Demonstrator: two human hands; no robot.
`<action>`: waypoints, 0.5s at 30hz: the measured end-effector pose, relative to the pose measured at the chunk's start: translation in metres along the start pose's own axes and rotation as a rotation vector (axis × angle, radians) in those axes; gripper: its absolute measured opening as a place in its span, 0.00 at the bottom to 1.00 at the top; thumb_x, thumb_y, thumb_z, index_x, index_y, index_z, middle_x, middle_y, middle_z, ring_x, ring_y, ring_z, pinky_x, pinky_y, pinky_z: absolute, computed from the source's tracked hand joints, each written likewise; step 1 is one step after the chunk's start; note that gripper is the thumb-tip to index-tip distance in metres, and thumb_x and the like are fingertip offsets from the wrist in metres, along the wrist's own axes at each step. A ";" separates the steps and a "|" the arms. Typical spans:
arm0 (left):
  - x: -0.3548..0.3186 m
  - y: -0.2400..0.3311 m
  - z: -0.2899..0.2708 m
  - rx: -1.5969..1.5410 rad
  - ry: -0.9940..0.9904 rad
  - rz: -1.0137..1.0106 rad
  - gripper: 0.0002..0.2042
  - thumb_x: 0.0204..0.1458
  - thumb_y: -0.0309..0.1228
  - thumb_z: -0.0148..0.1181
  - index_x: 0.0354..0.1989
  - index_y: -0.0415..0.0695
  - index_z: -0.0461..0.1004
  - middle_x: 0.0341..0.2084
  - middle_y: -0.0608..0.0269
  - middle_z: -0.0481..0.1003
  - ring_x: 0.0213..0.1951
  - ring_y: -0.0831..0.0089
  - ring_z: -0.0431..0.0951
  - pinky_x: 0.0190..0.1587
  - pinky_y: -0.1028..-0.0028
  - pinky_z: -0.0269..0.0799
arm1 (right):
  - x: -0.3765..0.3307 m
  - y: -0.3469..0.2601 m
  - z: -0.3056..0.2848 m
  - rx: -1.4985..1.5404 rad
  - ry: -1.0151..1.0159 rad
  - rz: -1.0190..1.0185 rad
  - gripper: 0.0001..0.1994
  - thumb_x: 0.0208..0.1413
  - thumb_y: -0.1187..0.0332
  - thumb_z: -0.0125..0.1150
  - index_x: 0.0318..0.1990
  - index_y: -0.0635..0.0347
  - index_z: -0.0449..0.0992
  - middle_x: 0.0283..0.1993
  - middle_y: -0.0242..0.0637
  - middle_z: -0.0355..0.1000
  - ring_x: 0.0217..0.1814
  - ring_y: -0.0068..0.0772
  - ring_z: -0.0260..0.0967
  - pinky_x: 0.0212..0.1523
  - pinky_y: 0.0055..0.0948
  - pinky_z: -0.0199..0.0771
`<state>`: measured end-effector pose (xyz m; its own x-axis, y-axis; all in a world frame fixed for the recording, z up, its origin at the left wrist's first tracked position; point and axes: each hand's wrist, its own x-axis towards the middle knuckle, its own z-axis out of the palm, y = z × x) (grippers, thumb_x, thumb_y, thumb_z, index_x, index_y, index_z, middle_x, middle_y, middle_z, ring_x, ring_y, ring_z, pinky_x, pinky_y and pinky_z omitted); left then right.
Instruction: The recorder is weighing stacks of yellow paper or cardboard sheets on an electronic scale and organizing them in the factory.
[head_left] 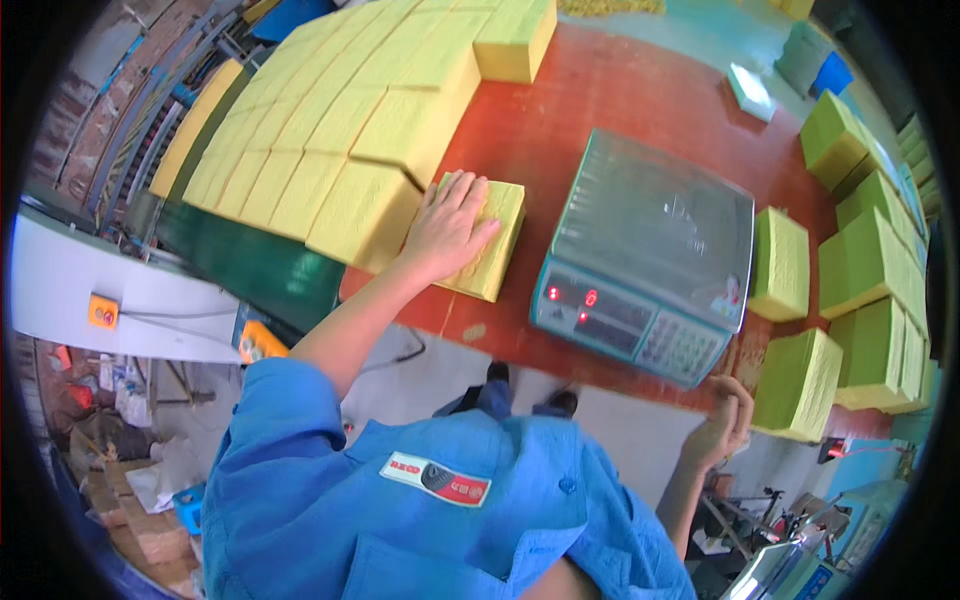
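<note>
My left hand [447, 233] lies flat, fingers outstretched, on top of a yellow paper bundle [487, 265] on the red table [540, 100]. This bundle sits just right of a big block of similar yellow bundles [350, 110]. To its right stands a digital scale [650, 240] with a bare metal pan and lit red digits. My right hand [722, 422] hangs by the table's near edge, below the scale's right corner. Its fingers are loosely curled in, and I see nothing in them. Close beside it is another yellow bundle [797, 385].
More yellow bundles [865, 260] stand along the table's right side, one [780, 265] right beside the scale. A small pale box [750, 92] lies at the far right. At left, a dark green belt [250, 255] meets the table, next to a white panel with an orange switch box [103, 311].
</note>
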<state>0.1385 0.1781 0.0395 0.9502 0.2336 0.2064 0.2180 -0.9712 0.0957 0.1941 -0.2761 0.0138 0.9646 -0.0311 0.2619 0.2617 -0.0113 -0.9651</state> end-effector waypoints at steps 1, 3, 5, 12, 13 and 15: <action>-0.022 0.010 -0.008 -0.030 0.025 -0.015 0.32 0.58 0.48 0.50 0.65 0.38 0.57 0.63 0.48 0.60 0.68 0.52 0.52 0.68 0.52 0.48 | -0.018 -0.024 0.012 -0.178 -0.130 0.023 0.12 0.59 0.74 0.44 0.38 0.69 0.76 0.40 0.43 0.75 0.44 0.34 0.70 0.48 0.31 0.70; -0.052 0.031 -0.022 -0.034 0.022 -0.021 0.32 0.57 0.47 0.52 0.65 0.39 0.58 0.63 0.48 0.60 0.68 0.51 0.53 0.67 0.52 0.48 | -0.051 -0.033 0.036 -0.043 -0.622 0.232 0.11 0.55 0.73 0.53 0.42 0.68 0.78 0.43 0.41 0.76 0.49 0.34 0.72 0.52 0.31 0.69; -0.073 0.048 -0.028 -0.012 0.063 -0.025 0.31 0.54 0.43 0.56 0.64 0.40 0.61 0.63 0.48 0.61 0.66 0.47 0.56 0.66 0.51 0.52 | -0.075 -0.025 0.076 0.146 -0.985 0.636 0.16 0.57 0.70 0.55 0.51 0.69 0.74 0.49 0.44 0.75 0.54 0.35 0.71 0.55 0.30 0.68; -0.120 0.056 -0.044 -0.076 -0.011 -0.200 0.28 0.58 0.36 0.51 0.66 0.40 0.58 0.65 0.46 0.59 0.66 0.52 0.58 0.68 0.57 0.48 | -0.146 0.059 0.209 0.888 -1.155 1.187 0.32 0.52 0.67 0.58 0.67 0.52 0.58 0.58 0.32 0.65 0.58 0.30 0.62 0.56 0.35 0.63; -0.128 0.054 -0.041 -0.083 -0.004 -0.186 0.28 0.58 0.36 0.51 0.66 0.40 0.58 0.65 0.46 0.59 0.66 0.52 0.58 0.68 0.57 0.48 | -0.150 0.052 0.208 0.849 -1.157 1.162 0.31 0.51 0.68 0.57 0.65 0.50 0.60 0.56 0.31 0.65 0.56 0.28 0.61 0.54 0.34 0.62; -0.145 0.044 -0.046 -0.101 0.031 -0.291 0.27 0.59 0.34 0.51 0.66 0.40 0.57 0.65 0.46 0.60 0.66 0.53 0.59 0.68 0.60 0.50 | -0.155 0.043 0.211 0.811 -1.268 1.164 0.32 0.55 0.67 0.55 0.68 0.54 0.56 0.69 0.34 0.56 0.70 0.30 0.52 0.64 0.35 0.55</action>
<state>-0.0002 0.1038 0.0589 0.8435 0.5038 0.1859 0.4551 -0.8544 0.2508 0.0626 -0.0608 -0.0690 0.0027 0.9755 -0.2199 -0.8569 -0.1111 -0.5034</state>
